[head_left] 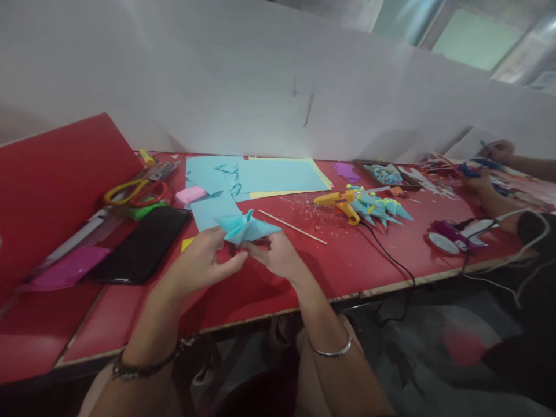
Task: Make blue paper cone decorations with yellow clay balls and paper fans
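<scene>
Blue folded paper: the pale blue, winged, many-pointed folded paper piece [247, 230] is raised in front of me, over the near part of the red-surfaced table [321, 275]; I take it as the clock's centre, with twelve o'clock toward the wall.
Left hand: my left hand [200, 255] is closed on the piece's nine o'clock end, fingers partly hidden behind it, thumb stretched beneath.
Right hand: my right hand [275, 252] is at about four o'clock, fingertips gathered on the underside of the fold, so it is clamped on the piece too.
Stick: a thin, straight, pale wooden stick [293, 226] lies near my right hand, at three o'clock.
Glue gun: the yellow plastic glue gun [336, 200] rests between two and three, its black cable trailing toward me.
Cones: pale blue pointed paper cones with yellow trim [377, 207] lie bunched just beyond the gun.
Sheets: flat light blue paper sheets [282, 175] spread from eleven to one, yellow ones peeking out below.
Pink block: a small, pale pink, rounded block [191, 194] sits at ten.
Phone: a black rectangular phone [143, 246] lies just below nine.
Neighbour: another person's hands [499, 150] are far off, past two.
</scene>
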`<state>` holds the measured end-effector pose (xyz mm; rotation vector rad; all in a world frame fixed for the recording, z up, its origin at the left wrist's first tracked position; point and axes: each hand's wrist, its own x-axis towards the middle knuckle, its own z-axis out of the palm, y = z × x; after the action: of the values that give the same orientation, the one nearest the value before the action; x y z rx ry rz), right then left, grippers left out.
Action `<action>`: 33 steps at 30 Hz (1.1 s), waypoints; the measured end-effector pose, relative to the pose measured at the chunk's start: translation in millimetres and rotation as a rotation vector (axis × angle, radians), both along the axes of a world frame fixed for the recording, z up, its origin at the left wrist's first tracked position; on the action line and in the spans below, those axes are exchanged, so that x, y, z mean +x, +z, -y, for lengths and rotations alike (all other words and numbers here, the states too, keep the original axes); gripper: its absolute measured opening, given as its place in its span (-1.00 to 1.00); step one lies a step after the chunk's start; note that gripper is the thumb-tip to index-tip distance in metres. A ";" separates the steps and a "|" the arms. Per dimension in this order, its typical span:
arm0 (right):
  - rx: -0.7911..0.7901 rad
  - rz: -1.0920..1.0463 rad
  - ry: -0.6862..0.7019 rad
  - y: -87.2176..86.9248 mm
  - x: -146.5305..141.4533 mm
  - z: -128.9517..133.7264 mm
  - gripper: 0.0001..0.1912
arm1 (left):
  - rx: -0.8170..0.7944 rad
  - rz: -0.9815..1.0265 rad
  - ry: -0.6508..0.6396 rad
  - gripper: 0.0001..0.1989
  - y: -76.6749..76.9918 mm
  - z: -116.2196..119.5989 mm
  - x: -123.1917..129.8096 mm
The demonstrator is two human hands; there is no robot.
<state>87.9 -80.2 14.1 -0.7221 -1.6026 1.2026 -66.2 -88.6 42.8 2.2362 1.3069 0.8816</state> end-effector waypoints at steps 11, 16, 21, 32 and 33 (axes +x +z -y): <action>0.029 0.070 0.063 0.1 1.1 4.6 -0.85 | -0.068 0.278 0.130 -0.78 -4.6 1.6 7.0; -0.058 -0.155 -0.034 6.0 1.4 3.4 -0.83 | -0.074 0.375 0.178 -0.74 0.1 6.3 10.4; -0.039 -0.266 -0.207 11.4 7.6 2.2 -0.83 | -0.171 0.282 0.073 -0.76 -5.1 4.0 10.3; -0.033 -0.141 -0.125 10.1 6.6 3.2 -0.92 | -0.221 0.265 0.061 -0.57 -4.9 -2.0 11.1; -0.041 -0.127 -0.091 9.0 6.6 2.9 -0.92 | -0.231 0.222 0.096 -0.55 -4.1 -2.4 10.4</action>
<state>94.5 -83.1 23.1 -0.7225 -1.4301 1.1938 -55.8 -86.2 38.6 1.8565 1.3455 0.9313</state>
